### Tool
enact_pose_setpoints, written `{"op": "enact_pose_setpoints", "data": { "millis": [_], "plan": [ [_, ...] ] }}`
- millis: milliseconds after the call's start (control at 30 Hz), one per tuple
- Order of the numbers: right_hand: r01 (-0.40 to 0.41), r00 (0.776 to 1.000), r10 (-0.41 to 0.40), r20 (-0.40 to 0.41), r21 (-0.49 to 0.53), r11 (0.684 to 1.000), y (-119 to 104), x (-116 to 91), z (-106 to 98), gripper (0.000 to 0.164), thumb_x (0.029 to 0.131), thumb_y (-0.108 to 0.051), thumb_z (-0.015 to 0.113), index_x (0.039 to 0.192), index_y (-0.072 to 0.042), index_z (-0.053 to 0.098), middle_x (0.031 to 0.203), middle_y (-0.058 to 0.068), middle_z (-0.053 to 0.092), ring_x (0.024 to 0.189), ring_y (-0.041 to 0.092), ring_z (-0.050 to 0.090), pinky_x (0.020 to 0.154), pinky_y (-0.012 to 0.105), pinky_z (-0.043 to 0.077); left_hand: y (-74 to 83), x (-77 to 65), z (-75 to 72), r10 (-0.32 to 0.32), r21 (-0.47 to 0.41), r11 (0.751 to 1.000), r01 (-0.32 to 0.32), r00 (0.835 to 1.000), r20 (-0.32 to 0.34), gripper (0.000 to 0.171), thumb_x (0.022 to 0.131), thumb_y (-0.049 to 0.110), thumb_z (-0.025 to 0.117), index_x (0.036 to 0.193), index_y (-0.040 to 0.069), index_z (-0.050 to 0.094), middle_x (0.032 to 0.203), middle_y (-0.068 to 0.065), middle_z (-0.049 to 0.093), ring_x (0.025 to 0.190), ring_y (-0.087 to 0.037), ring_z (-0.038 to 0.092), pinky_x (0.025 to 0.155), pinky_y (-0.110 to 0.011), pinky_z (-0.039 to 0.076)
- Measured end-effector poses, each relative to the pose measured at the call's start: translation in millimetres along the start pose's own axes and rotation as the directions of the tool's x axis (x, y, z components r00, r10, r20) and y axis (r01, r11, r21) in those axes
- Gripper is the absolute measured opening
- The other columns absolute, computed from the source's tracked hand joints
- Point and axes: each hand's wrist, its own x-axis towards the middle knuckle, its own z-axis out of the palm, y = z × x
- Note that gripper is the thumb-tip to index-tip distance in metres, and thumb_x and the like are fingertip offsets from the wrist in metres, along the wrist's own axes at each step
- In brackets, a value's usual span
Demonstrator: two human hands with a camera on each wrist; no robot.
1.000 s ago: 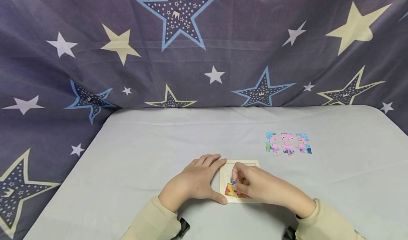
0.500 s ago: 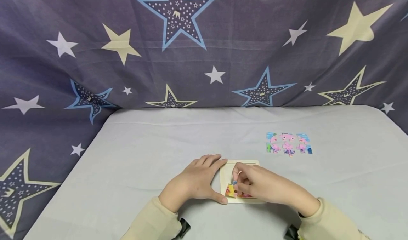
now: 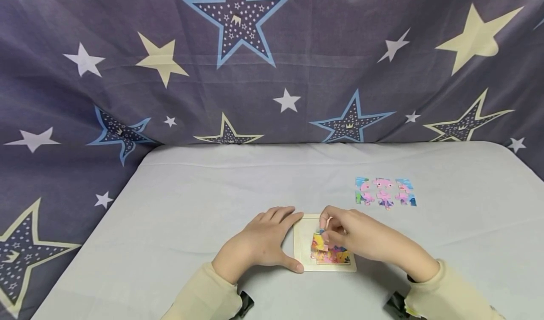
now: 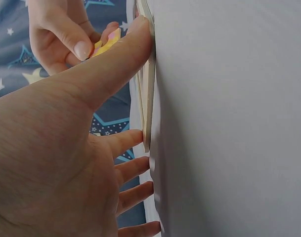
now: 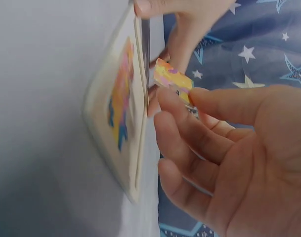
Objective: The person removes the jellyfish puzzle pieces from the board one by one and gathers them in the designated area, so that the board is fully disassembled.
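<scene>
My right hand (image 3: pixel 361 235) pinches a small yellow jigsaw piece (image 3: pixel 319 242) between thumb and fingertips. In the right wrist view this piece (image 5: pixel 171 79) is raised off the puzzle board. The shallow, pale wooden puzzle board (image 3: pixel 302 230) lies flat under it, with joined yellow, pink and blue jigsaw pieces (image 3: pixel 337 256) in its near right part. Spread wide, my left hand (image 3: pixel 265 240) touches the board's left side, thumb at the near corner and index finger at the far one. Part of the board is covered by my right hand.
Several pink and blue jigsaw pieces (image 3: pixel 384 193) lie in a loose block beyond the board to the right. A light grey cloth (image 3: pixel 204 183) covers the table. Behind it hangs a dark curtain (image 3: pixel 318 51) printed with stars.
My right hand has lifted the yellow jigsaw piece from the board's near left corner and carried it right and slightly away from me. My left hand has stayed in place.
</scene>
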Motion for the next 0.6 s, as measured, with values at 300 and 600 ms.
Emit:
{"op": "enact_pose_setpoints", "data": {
  "millis": [300, 600],
  "plan": [
    [-0.067, 0.992, 0.058, -0.115, -0.069, 0.995, 11.6, -5.0, -20.2, 0.009, 0.097, -0.004, 0.061, 0.102, -0.010, 0.057, 0.079, -0.007, 0.067, 0.072, 0.011, 0.064, 0.066, 0.030, 0.050, 1.5, -1.1, -1.1, 0.001, -0.024, 1.000, -0.001, 1.000, -0.008, 0.108, 0.070, 0.063, 0.081, 0.156, 0.019, 0.032, 0.160, -0.004, 0.027, 0.147, -0.026, 0.022, 0.117, -0.051, 0.022],
    [-0.089, 0.980, 0.065, -0.191, -0.123, 0.988, 26.9, -11.7, -42.7, 0.010, 0.095, -0.005, 0.064, 0.103, -0.006, 0.059, 0.076, -0.009, 0.068, 0.073, 0.013, 0.066, 0.064, 0.030, 0.046, 1.0, -1.1, -1.0, 0.012, -0.020, 1.000, -0.012, 1.000, -0.011, 0.108, 0.070, 0.062, 0.081, 0.156, 0.018, 0.032, 0.160, -0.005, 0.027, 0.147, -0.026, 0.022, 0.117, -0.050, 0.023]
  ]
}}
